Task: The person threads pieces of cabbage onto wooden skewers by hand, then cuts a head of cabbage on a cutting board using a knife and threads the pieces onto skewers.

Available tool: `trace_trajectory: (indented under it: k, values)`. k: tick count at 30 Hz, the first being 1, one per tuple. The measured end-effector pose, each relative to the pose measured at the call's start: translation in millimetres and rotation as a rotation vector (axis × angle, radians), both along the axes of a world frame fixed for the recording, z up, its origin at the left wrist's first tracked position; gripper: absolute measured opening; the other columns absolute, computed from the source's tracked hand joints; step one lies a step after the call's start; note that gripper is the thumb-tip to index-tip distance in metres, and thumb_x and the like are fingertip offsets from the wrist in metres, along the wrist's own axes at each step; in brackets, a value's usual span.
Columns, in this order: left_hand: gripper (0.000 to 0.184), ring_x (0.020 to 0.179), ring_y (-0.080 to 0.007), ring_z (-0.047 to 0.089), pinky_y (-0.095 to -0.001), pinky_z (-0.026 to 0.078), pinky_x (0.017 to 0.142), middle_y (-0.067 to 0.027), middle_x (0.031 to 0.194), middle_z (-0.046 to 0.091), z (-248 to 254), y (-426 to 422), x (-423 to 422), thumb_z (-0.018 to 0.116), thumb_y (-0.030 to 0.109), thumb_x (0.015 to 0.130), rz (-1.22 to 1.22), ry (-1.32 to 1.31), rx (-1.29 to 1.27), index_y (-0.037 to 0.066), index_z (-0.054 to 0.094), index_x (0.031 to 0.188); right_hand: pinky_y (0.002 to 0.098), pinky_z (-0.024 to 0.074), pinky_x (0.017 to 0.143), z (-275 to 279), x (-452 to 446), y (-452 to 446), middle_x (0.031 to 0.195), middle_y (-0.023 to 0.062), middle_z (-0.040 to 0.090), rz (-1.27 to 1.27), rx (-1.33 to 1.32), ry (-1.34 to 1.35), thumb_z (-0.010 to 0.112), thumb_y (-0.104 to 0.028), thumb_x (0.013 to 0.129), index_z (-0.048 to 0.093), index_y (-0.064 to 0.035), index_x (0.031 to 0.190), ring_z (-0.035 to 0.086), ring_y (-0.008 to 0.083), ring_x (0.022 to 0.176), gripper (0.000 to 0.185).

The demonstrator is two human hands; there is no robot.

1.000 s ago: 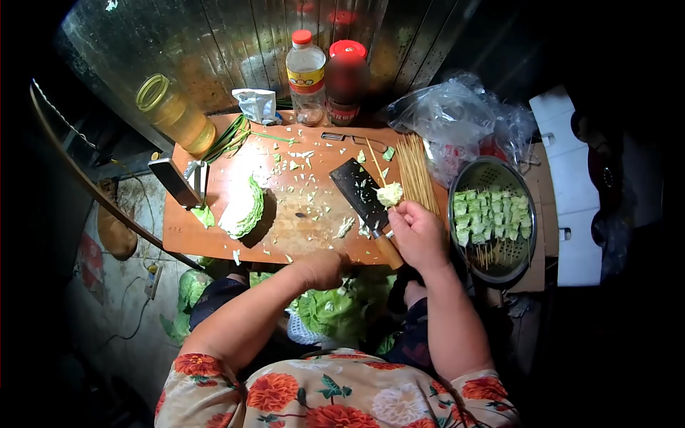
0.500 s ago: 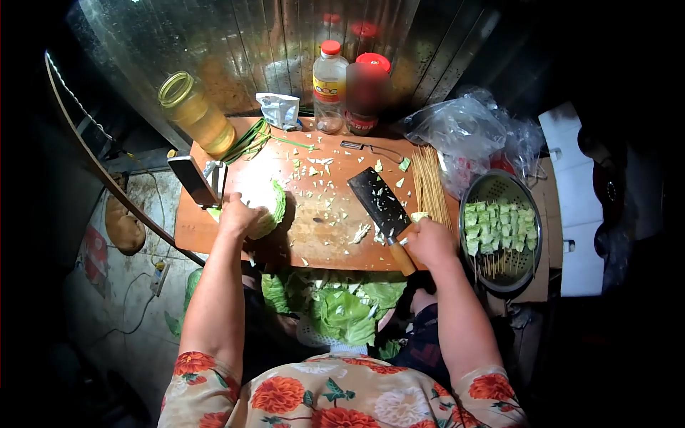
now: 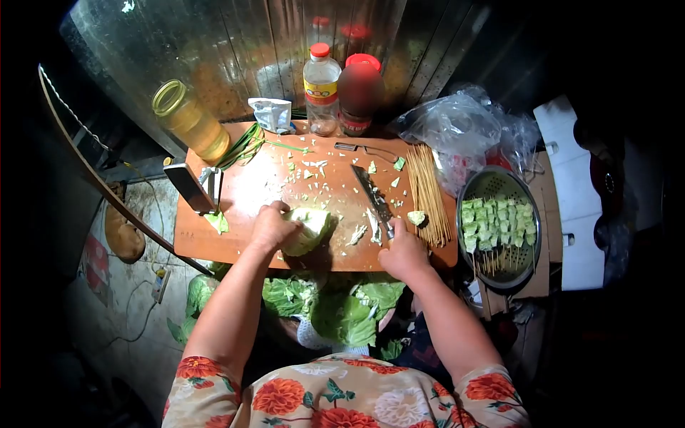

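A piece of cut cabbage [image 3: 308, 232] is gripped by my left hand [image 3: 275, 227] near the front edge of the wooden board [image 3: 242, 239]. My right hand [image 3: 405, 251] is closed round the handle of the cleaver [image 3: 372, 194], whose dark blade is turned nearly on edge and points away from me. A small cabbage chunk [image 3: 417, 217] lies right of the cleaver, by a bundle of bare skewers [image 3: 427, 192]. Cabbage scraps are scattered over the middle of the board.
Skewered cabbage [image 3: 498, 222] rests in a colander [image 3: 531, 260] at the right. A phone [image 3: 189, 188], a tilted jar [image 3: 193, 125], a bottle [image 3: 322, 93], a red-lidded jar [image 3: 357, 118] and plastic bags [image 3: 457, 128] surround the board. Cabbage leaves [image 3: 346, 317] lie below its front edge.
My left hand has brought the cabbage piece rightward and nearer. My right hand has let go of the skewered chunk and taken the cleaver, whose blade has turned from flat to nearly on edge.
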State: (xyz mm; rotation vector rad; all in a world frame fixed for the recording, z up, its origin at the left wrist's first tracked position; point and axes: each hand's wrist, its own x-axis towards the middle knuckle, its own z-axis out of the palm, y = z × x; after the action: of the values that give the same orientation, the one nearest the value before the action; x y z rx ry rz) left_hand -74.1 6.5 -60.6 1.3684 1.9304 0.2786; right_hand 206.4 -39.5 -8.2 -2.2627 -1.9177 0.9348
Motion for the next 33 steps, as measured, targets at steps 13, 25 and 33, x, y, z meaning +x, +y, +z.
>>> trace_trajectory:
  k: [13,25,33]
  values:
    - [0.038,0.102,-0.0319,0.061,-0.0394,0.051,0.087,-0.0169,0.117,0.056,9,-7,36,0.065,0.029,0.08,-0.249,0.241,0.063,0.023,0.065,0.118,0.048,0.0487,0.081,2,-42,-52,0.093,0.0267,0.064,0.163,-0.056,0.357,0.053,-0.022,0.085,0.048,0.001,0.123,0.062,0.0425,0.089,0.045]
    - [0.039,0.101,-0.0328,0.063,-0.0398,0.051,0.086,-0.0181,0.115,0.06,16,-1,44,0.053,0.025,0.08,-0.262,0.255,0.003,0.024,0.066,0.117,0.0503,0.0481,0.082,13,-38,-38,0.09,0.0308,0.063,0.24,-0.162,0.298,0.051,-0.018,0.085,0.051,0.0053,0.106,0.061,0.0465,0.089,0.031]
    - [0.04,0.101,-0.0332,0.063,-0.0389,0.05,0.088,-0.0186,0.118,0.059,18,-1,42,0.054,0.025,0.08,-0.248,0.232,-0.025,0.022,0.064,0.119,0.0503,0.0479,0.083,-20,-41,-21,0.093,0.0293,0.063,0.265,-0.186,0.247,0.052,-0.021,0.086,0.051,0.0045,0.107,0.061,0.0453,0.091,0.033]
